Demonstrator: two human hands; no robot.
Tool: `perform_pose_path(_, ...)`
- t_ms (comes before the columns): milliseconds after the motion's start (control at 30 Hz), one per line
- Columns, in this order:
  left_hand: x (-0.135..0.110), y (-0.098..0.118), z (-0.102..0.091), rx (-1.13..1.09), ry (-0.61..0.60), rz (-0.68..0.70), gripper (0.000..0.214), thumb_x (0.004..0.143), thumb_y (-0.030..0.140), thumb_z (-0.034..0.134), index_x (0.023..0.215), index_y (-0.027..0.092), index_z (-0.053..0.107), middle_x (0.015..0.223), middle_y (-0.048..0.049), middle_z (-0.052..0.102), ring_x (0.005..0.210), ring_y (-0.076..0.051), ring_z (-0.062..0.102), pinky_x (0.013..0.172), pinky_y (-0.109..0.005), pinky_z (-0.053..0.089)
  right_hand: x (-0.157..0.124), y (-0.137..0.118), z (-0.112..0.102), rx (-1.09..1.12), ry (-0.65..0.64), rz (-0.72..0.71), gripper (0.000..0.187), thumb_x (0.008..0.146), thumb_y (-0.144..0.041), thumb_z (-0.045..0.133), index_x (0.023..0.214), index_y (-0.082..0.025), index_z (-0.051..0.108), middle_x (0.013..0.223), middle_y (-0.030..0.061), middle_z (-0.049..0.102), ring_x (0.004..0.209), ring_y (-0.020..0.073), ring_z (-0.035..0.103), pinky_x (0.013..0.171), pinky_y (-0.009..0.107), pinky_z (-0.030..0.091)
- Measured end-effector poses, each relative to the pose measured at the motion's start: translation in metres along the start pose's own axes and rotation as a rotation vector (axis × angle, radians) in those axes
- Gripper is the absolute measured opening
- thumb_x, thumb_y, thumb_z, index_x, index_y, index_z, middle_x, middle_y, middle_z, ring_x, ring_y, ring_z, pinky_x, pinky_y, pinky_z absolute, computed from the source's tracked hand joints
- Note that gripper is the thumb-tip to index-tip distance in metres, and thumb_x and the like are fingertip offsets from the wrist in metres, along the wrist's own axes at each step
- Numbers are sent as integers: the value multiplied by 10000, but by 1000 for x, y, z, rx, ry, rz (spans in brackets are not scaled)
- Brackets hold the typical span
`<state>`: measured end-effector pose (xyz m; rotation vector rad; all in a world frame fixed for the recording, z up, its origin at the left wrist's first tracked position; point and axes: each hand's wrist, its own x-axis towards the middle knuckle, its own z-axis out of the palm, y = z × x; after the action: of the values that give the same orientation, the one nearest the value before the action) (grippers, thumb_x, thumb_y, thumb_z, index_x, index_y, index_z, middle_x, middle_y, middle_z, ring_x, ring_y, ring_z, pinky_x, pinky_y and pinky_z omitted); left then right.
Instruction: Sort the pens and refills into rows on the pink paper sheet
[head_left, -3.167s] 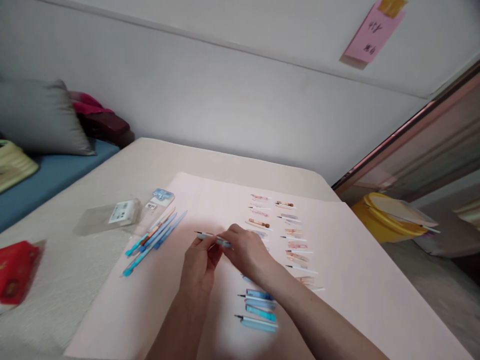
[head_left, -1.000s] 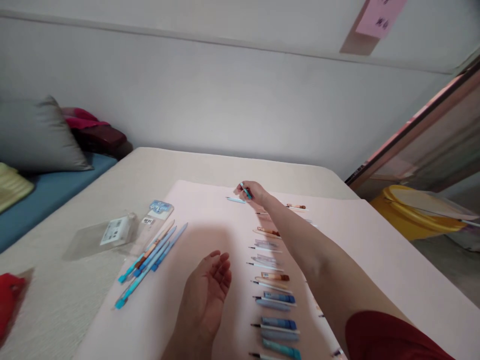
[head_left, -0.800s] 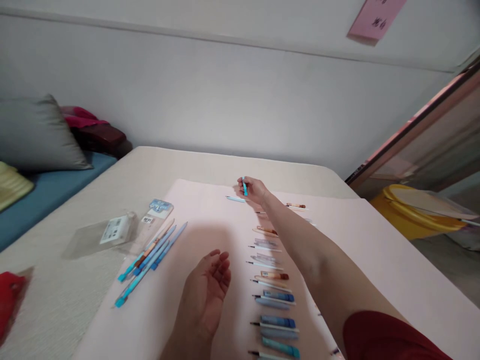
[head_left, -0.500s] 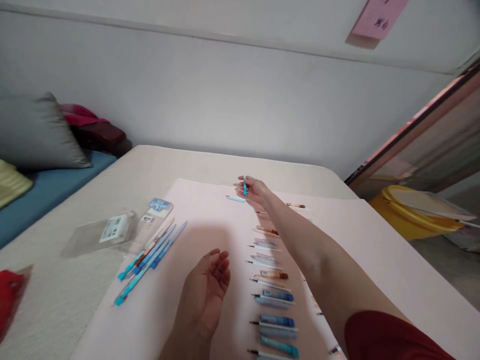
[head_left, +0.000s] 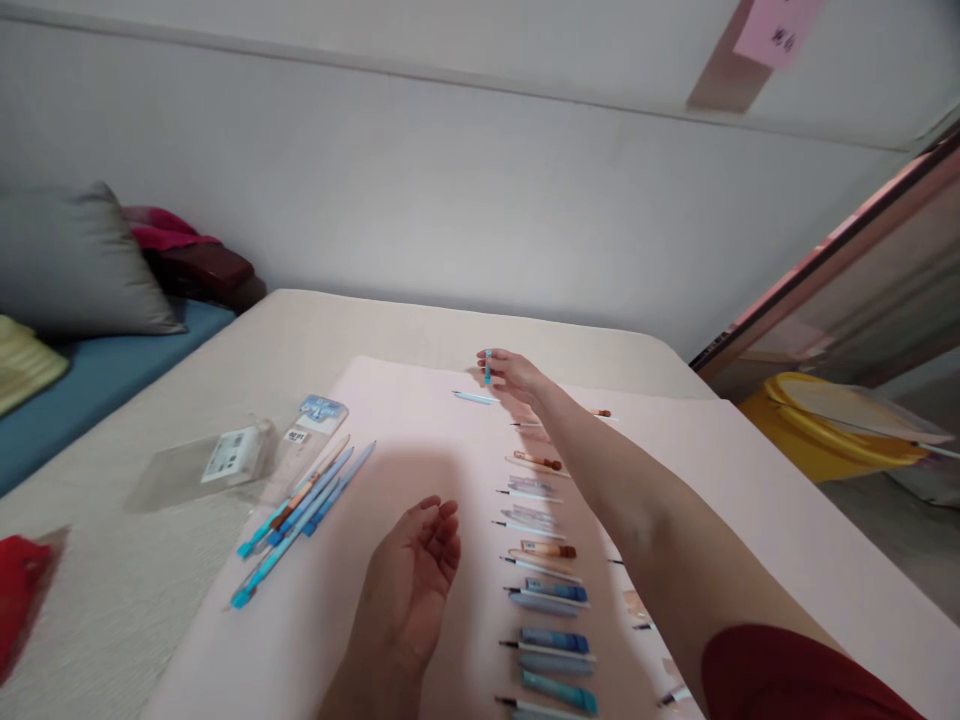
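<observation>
The right hand (head_left: 507, 370) is stretched out over the far part of the pink sheet (head_left: 420, 420), gripping a short turquoise pen piece (head_left: 487, 366) upright between its thumb and fingers. A pale blue barrel (head_left: 472, 398) lies on the sheet just below that hand, on the near side. The left hand (head_left: 424, 570) is relaxed and unclasped nearer the body, palm turned up and fingers loosely curled, holding nothing. Between the left hand and the right forearm runs a column of pen parts set crosswise: dark-tipped white refills, brown pieces such as the brown cap piece (head_left: 549, 549), blue ones such as the blue cap piece (head_left: 555, 638), and a turquoise cap piece (head_left: 559, 692) closest to the body. More parts show partly behind the forearm. To the left, whole pens (head_left: 304, 510) lie bundled at a slant, near a blue-topped clear packet (head_left: 324, 412) and a clear sleeve (head_left: 172, 475) on the cream tabletop (head_left: 172, 540). A red object (head_left: 19, 590) sits at the left edge, cut off by the frame.
</observation>
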<state>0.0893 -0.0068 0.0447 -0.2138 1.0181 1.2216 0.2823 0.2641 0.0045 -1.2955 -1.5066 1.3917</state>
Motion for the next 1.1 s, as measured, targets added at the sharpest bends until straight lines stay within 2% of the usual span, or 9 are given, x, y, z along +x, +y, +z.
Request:
perform_pose_path(167, -1, 0, -1, -2, 1, -1, 179, 707, 46, 599, 877, 100, 588, 906, -122, 637, 648, -105, 601, 541, -194, 501, 1, 1, 1, -247, 69, -34, 368, 740, -364, 545, 1077, -242, 628, 1049, 46, 636, 862, 165, 553, 664, 265, 388)
perform_pose_path(267, -1, 1, 0, -2, -6, -2, 174, 710, 47, 597, 874, 104, 589, 896, -117, 638, 638, -101, 599, 534, -192, 500, 3, 4, 7, -426, 94, -47, 318, 722, -328, 557, 982, -192, 680, 888, 30, 665, 789, 165, 549, 640, 246, 380)
perform_pose_path(367, -1, 1, 0, -6, -14, -1, 170, 713, 48, 593, 872, 108, 589, 888, -113, 639, 637, -101, 599, 531, -191, 499, 6, 8, 15, -618, 86, -44, 234, 714, -322, 580, 850, -190, 717, 757, 19, 664, 733, 173, 550, 618, 240, 375)
perform_pose_path(467, -1, 1, -1, -5, -18, 0, 186, 709, 52, 598, 885, 108, 587, 897, -111, 639, 648, -103, 602, 541, -193, 500, 8, 12, 25, -785, 69, -33, 170, 706, -269, 603, 810, -216, 726, 797, 32, 675, 752, 181, 562, 625, 237, 376)
perform_pose_path(600, -2, 1, -2, -6, -26, 4, 189, 704, 54, 604, 885, 105, 585, 893, -109, 639, 651, -102, 602, 550, -192, 500, 9, 16, 35, -931, 62, -25, 196, 724, -199, 578, 852, -250, 718, 944, 54, 668, 832, 193, 570, 679, 249, 388)
perform_pose_path(800, -3, 2, -2, -18, -29, 5, 181, 701, 56, 606, 873, 111, 589, 893, -107, 641, 644, -97, 604, 545, -190, 503, 8, 17, 46, -986, 78, -47, 196, 735, -168, 572, 857, -239, 709, 1026, 89, 632, 912, 225, 560, 759, 297, 395)
perform_pose_path(967, -2, 6, -4, -30, -24, -2, 162, 709, 58, 600, 860, 115, 589, 896, -104, 644, 636, -94, 608, 538, -189, 509, 2, 7, 39, -884, 102, -139, 195, 767, -152, 554, 851, -247, 702, 985, 73, 644, 893, 216, 569, 795, 301, 402)
perform_pose_path(1033, -1, 9, -5, -36, -22, 4, 152, 712, 55, 597, 851, 117, 588, 896, -105, 645, 634, -93, 609, 537, -188, 509, -8, -3, 32, -834, 138, -190, 213, 785, -145, 528, 872, -244, 694, 995, 68, 644, 927, 220, 561, 835, 311, 391)
perform_pose_path(1100, -2, 11, -5, -43, -27, 12, 153, 711, 51, 598, 849, 115, 588, 895, -107, 645, 637, -94, 610, 539, -188, 509, -31, -13, 27, -797, 173, -234, 233, 807, -148, 484, 887, -233, 685, 998, 69, 644, 952, 222, 553, 860, 320, 382)
